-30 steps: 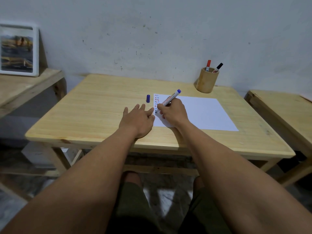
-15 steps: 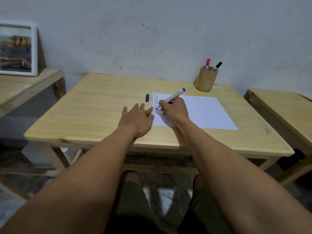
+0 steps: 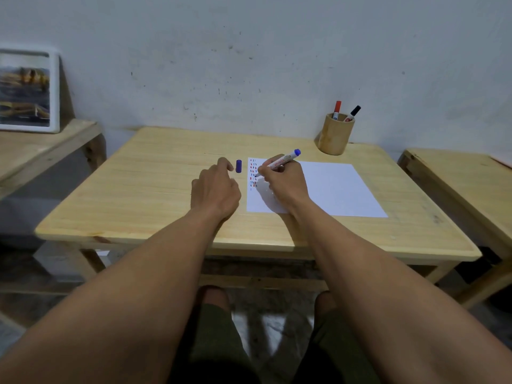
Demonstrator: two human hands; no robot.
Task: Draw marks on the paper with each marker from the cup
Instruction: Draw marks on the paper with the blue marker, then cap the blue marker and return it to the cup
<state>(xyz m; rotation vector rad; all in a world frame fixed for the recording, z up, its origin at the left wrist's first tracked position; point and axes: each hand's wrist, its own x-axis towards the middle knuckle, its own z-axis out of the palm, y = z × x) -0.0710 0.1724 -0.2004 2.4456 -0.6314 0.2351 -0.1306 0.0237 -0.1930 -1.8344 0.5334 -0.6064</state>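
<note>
Paper [image 3: 332, 187] is laid flat on the wooden surface [image 3: 155, 173], with short red, blue and dark marks set in columns along its left edge [image 3: 253, 173]. A blue marker [image 3: 279, 162] is gripped in the right hand [image 3: 282, 181], whose fingers are closed round the barrel; the tip is pointed down at the marked columns and the blue end is tilted up and to the right. Whether the tip is touching the sheet cannot be told. The heel of that hand is rested on the sheet. The left hand [image 3: 216, 187] is held just left of the sheet, loosely curled and holding nothing, with its fingertips near a blue cap [image 3: 238, 166] that is stood upright on the wood, just beside the sheet's left edge. Near the far right corner a wooden cup [image 3: 335, 137] is placed, well apart from the hands, with a red marker [image 3: 337, 109] and a black marker [image 3: 353, 112] held in it, both capped ends up.
</note>
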